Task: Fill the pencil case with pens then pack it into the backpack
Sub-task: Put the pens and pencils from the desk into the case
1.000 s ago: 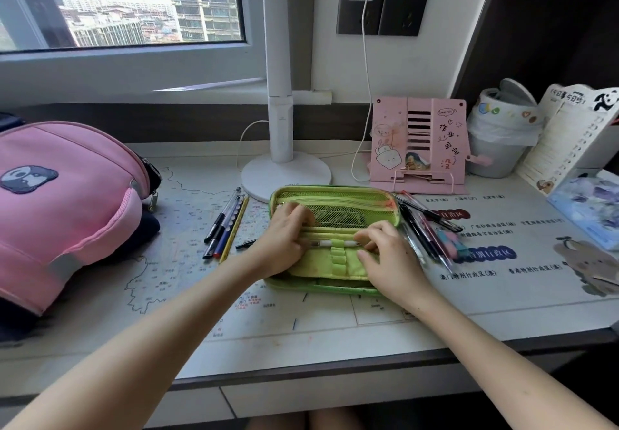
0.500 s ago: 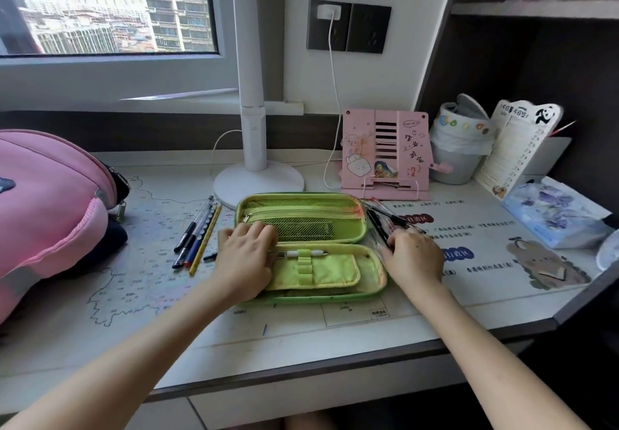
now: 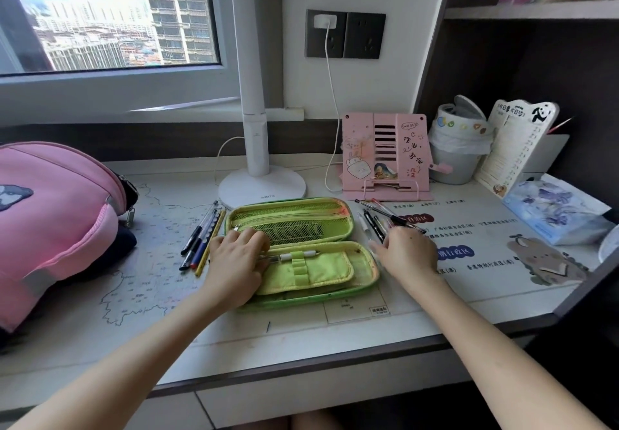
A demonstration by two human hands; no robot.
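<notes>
A green pencil case (image 3: pixel 301 218) lies open in the middle of the desk. One white pen (image 3: pixel 294 255) sits in its elastic loops. My left hand (image 3: pixel 236 262) lies palm down on the case's left end and holds it. My right hand (image 3: pixel 407 253) rests just right of the case, fingers curled over a group of loose pens (image 3: pixel 376 217); whether it grips one is hidden. More pens and a yellow pencil (image 3: pixel 201 238) lie left of the case. The pink backpack (image 3: pixel 57 222) lies on its side at the far left.
A white lamp base (image 3: pixel 261 188) stands behind the case, with a pink book stand (image 3: pixel 385 155) and its white cable to the right. A small bin (image 3: pixel 457 148), a panda card and a tissue pack (image 3: pixel 552 212) crowd the back right. The desk edge runs close in front.
My right hand has left the pen in the loops and moved right onto the loose pens. My left hand stays on the case. The camera has turned to the right.
</notes>
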